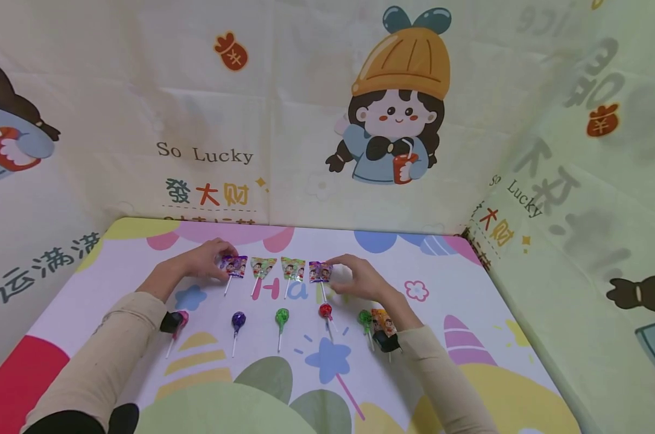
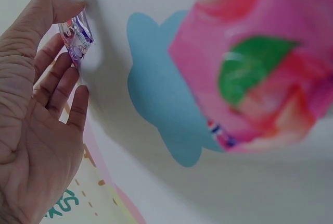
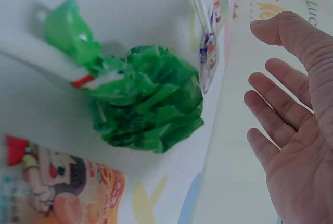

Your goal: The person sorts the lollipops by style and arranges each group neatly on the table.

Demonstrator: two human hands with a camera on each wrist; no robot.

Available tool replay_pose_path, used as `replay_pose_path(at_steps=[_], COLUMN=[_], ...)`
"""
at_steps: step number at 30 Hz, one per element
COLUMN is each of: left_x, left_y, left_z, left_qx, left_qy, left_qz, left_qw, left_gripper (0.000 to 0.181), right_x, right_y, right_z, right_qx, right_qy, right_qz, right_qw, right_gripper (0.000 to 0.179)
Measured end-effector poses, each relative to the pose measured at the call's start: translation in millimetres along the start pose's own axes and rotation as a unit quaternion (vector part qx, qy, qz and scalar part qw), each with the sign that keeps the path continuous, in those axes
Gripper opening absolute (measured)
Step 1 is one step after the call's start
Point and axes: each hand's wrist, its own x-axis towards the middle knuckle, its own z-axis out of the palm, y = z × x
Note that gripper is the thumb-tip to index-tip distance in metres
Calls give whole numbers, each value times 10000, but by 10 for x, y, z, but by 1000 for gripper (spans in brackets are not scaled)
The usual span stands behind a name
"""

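My left hand is at the left end of a row of flat wrapped lollipops, its thumb and fingers loosely about the edges of a purple-wrapped lollipop. In the left wrist view its purple wrapper shows between the thumb and the relaxed fingers. At the row's right end lies another purple-wrapped lollipop. Beside it my right hand has thumb and fingers spread, nothing between them. Two green-wrapped flat lollipops, one left and one right, lie between the purple ones, sticks toward me.
Nearer me runs a row of ball lollipops: pink, dark purple, green, red and another green. An orange-wrapped flat lollipop lies under my right wrist. A printed cloth wall stands behind the table.
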Motion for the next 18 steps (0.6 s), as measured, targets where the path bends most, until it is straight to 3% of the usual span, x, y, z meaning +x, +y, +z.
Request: replay_pose_path(at_steps=[9, 18], left_x=[-21, -6], left_y=[12, -15], left_z=[6, 22], left_qx=[-56, -38], left_qy=[23, 33], left_qz=[32, 27], left_qw=[10000, 10000], left_gripper=[62, 63], right_x=[-218, -361], right_y=[10, -16], right_z=[-32, -62], right_qx=[53, -44], right_qy=[190, 105], right_qz=[-265, -348], right_qw=[9995, 9993], right_gripper=[56, 56])
